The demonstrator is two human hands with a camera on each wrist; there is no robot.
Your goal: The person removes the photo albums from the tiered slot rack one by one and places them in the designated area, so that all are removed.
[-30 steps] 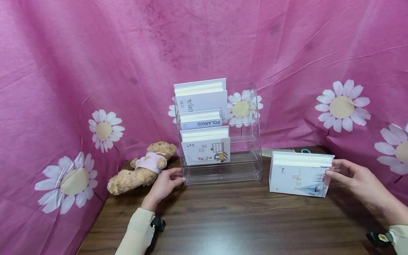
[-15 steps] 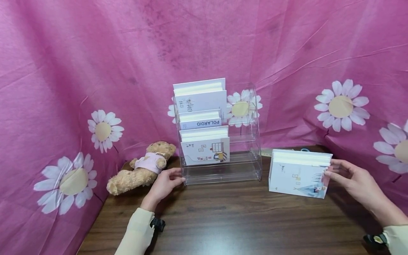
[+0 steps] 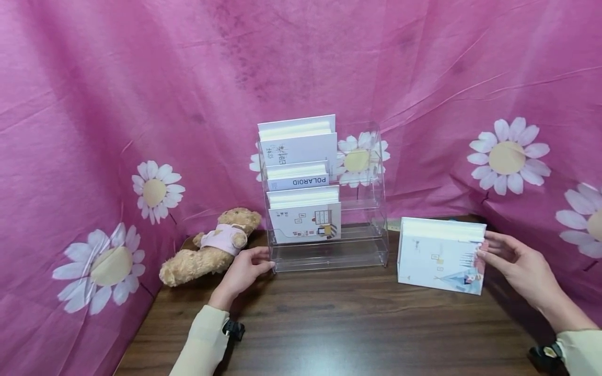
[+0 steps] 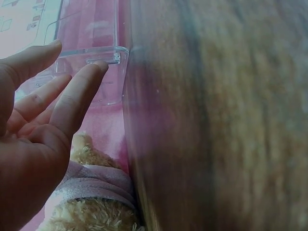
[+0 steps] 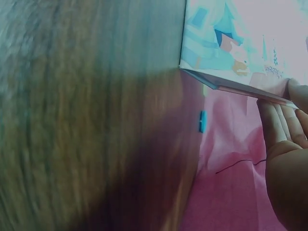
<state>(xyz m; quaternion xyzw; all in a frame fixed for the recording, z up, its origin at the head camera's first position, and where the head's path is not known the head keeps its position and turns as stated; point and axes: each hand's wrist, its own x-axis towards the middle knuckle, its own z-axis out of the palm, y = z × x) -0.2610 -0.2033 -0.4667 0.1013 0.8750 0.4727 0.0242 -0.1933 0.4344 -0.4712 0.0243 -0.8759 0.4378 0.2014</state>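
Observation:
My right hand (image 3: 529, 271) pinches the right edge of a white photo album (image 3: 437, 263) between thumb and fingers. The album stands on its long side, its front printed with a blue tent; the right wrist view shows its lower corner and spread covers. By the lower left corner of a clear tiered acrylic rack (image 3: 362, 258) is my left hand (image 3: 242, 271), its fingertips at the rack's side. In the left wrist view those fingers (image 4: 79, 94) are fairly straight. Three albums sit on the rack's left half: a white one (image 3: 298, 146), one marked POLAROID (image 3: 298, 181) and an illustrated one (image 3: 304, 222).
A plush bear (image 3: 211, 250) in a pink top lies left of the rack, beside my left hand. Behind the album, a pale comb-like strip (image 3: 393, 225) shows partly. A small teal item (image 5: 202, 121) lies near the back edge. Pink flowered cloth (image 3: 423, 78) encloses the wooden table (image 3: 329, 324).
My right hand has shifted slightly left and turned the album a little, so its right end comes nearer. It now hides more of what lies behind. My left hand stays at the rack.

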